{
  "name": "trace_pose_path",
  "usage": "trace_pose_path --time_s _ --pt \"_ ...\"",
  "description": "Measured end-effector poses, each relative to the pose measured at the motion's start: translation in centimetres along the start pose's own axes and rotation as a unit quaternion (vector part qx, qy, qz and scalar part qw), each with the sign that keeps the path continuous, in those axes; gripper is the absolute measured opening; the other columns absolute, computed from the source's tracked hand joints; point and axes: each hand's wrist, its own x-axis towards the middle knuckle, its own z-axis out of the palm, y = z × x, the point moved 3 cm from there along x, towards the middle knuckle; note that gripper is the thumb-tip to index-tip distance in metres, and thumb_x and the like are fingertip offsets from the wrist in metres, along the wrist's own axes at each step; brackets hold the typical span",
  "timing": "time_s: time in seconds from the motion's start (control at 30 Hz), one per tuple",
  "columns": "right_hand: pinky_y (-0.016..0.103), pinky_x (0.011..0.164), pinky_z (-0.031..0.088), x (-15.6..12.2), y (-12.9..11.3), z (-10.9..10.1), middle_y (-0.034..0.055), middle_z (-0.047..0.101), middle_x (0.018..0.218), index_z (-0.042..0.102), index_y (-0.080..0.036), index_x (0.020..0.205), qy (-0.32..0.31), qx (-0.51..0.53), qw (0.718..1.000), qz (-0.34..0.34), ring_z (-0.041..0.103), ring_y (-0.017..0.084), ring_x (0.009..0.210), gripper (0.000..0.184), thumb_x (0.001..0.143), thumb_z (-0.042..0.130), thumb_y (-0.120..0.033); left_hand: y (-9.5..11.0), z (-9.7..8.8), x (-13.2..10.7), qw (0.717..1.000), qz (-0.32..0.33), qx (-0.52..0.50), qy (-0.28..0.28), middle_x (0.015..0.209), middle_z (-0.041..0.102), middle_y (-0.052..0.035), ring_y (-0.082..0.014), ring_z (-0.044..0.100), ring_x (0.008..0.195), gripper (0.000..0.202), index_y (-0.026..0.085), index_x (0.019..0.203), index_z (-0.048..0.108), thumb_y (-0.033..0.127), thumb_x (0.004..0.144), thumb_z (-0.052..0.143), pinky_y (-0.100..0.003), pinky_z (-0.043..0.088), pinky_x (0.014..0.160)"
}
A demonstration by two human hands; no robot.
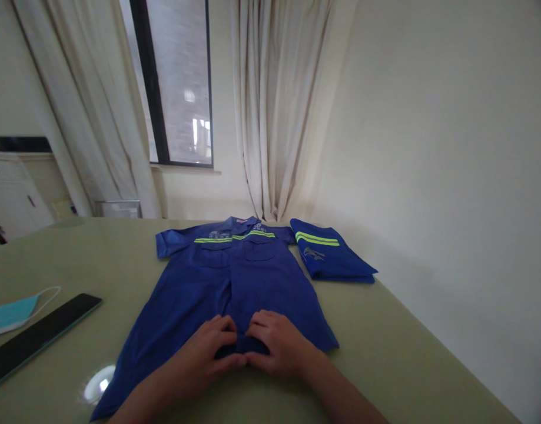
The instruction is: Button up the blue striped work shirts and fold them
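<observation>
our left hand [206, 350] and right hand [276, 347] curl close together, fingertips pinching the hem of the shirt [235, 277], which lies flat, face up on the table [394, 353]. best, we judge, to hold both front edges aligned and taut.

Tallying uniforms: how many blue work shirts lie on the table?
2. A spread shirt lies under the left hand and right hand; a folded shirt sits right of it, near the wall. None seems hidden.
</observation>
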Motion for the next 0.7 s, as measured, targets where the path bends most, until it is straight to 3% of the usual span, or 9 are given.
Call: trace_pose_path --time_s 0.07,0.17,0.27,0.33,0.43,0.6,0.7 --pt "0.032 0.093 0.045 -0.2 -0.3 -0.2 0.007 0.069 0.11 0.07 -0.021 0.113 -0.015 -0.002 1.0 -0.005 0.062 0.024 0.102 0.033 0.086 0.072 -0.04 0.4 0.0 -0.3 1.0 0.01 0.004 0.0 0.115 0.065 -0.0024 -0.021 0.058 0.109 0.016 0.028 0.102 0.073 0.035 0.094 0.061 -0.034 0.043 0.099" --pt "0.028 0.087 0.046 -0.2 0.0 -0.5 0.0038 0.071 0.107 0.066 -0.023 0.118 0.014 0.077 0.996 0.031 0.064 0.02 0.096 0.034 0.086 0.07 -0.03 0.7 0.0 -0.3 0.999 0.015 0.034 0.002 0.117 0.065 -0.0011 -0.0219 0.058 0.111 0.023 0.033 0.109 0.073 0.025 0.089 0.065 -0.036 0.043 0.101" --pt "0.024 0.071 0.044 0.0 0.5 -0.7 -0.0012 0.069 0.086 0.069 -0.022 0.102 0.059 0.167 0.98 0.088 0.061 0.015 0.077 0.013 0.093 0.063 -0.029 0.7 0.1 -0.1 0.997 0.007 0.082 -0.003 0.114 0.066 -0.0015 -0.0252 0.06 0.108 0.028 0.035 0.111 0.073 0.034 0.083 0.076 -0.039 0.044 0.097" --pt "0.024 0.068 0.041 0.2 0.9 -0.7 -0.0014 0.066 0.08 0.07 -0.021 0.088 0.089 0.199 0.97 0.108 0.059 0.015 0.075 0.016 0.095 0.063 -0.034 0.7 0.3 0.1 0.993 0.02 0.113 0.001 0.109 0.067 -0.0018 -0.0251 0.061 0.104 0.024 0.035 0.109 0.074 0.037 0.085 0.076 -0.039 0.045 0.095" --pt "0.024 0.068 0.039 0.6 1.4 -0.5 -0.0008 0.063 0.079 0.07 -0.019 0.079 0.129 0.234 0.956 0.124 0.057 0.015 0.076 0.024 0.093 0.066 -0.039 0.9 0.7 0.3 0.985 0.058 0.159 0.041 0.098 0.067 -0.0017 -0.0215 0.062 0.094 0.009 0.029 0.097 0.073 0.029 0.094 0.065 -0.035 0.045 0.089" --pt "0.024 0.06 0.033 0.6 2.1 0.1 -0.0041 0.054 0.067 0.066 -0.018 0.078 0.179 0.255 0.933 0.182 0.047 0.012 0.065 0.028 0.091 0.067 -0.042 0.4 1.5 0.6 0.965 0.078 0.192 0.159 0.09 0.069 -0.0023 -0.0214 0.062 0.086 0.02 0.023 0.097 0.067 0.023 0.102 0.048 -0.035 0.047 0.085" --pt "0.024 0.06 0.034 0.4 2.2 0.0 -0.0032 0.054 0.067 0.065 -0.018 0.077 0.227 0.229 0.925 0.202 0.047 0.013 0.064 0.028 0.09 0.067 -0.042 -0.1 1.5 0.9 0.971 0.07 0.139 0.181 0.092 0.07 -0.0022 -0.0212 0.064 0.089 0.023 0.024 0.1 0.066 0.027 0.104 0.044 -0.034 0.048 0.088"
